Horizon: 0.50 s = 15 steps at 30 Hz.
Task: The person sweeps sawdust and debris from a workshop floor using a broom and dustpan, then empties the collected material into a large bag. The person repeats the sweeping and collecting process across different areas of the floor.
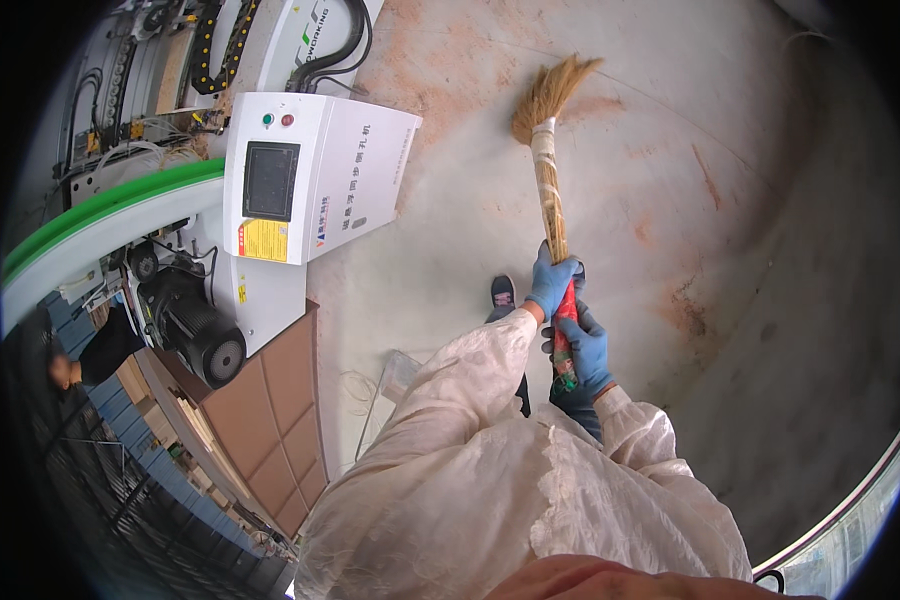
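A straw broom (547, 165) reaches away from me, its bristles on the dusty floor and its red-wrapped handle end close to my body. My left hand (552, 282), in a blue glove, is wrapped round the handle where the bare straw meets the red wrapping. Nearer to me, my right hand (584, 350), gloved in blue with dark grey fingertips, closes round the red part. The handle's green-tinged end sticks out below it. My fingers partly hide the grip.
At the left stands a white machine with a control panel (270, 180) and a black motor (192, 325). Brown panels (270, 420) are stacked beside it. Reddish sawdust (440, 100) lies on the grey floor (650, 130), with a thin wood strip (707, 178) at the right. Another person (105, 350) is at far left.
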Motion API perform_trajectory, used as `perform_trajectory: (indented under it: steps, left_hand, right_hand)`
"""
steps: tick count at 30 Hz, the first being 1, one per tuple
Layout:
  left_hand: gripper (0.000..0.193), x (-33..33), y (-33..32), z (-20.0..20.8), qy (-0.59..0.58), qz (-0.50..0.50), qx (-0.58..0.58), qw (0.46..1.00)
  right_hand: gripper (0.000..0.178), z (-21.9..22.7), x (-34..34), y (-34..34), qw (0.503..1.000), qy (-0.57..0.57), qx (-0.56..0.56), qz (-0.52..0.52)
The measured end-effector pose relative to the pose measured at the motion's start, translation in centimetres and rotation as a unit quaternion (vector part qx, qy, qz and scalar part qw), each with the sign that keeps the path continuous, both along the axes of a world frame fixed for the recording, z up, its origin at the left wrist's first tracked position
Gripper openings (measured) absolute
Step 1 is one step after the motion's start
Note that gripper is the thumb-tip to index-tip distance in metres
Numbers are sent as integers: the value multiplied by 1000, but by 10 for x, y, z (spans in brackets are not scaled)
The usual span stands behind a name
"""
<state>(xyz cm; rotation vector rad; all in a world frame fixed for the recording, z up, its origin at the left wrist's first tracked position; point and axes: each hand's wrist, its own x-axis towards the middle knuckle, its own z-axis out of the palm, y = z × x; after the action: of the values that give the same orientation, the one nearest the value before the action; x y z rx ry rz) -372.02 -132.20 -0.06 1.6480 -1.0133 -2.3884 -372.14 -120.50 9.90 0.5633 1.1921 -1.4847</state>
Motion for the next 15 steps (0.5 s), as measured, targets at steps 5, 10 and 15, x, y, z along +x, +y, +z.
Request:
perform_trajectory:
  steps: [5,10,15]
  left_hand:
    - [45,-38,-95,-18,-12,-7,-45,999]
    - [55,-59,-231,-54,-17,9,-121,992]
    - [52,-62,-392,-108,-58,-11,-163,985]
  right_hand:
    - [51,-26,-41,-79,998,16,-36,51]
    - [53,-94,-62,-208,991,75,-106,33]
    - [52,-144,-73,-360,991,-15,-132,22]
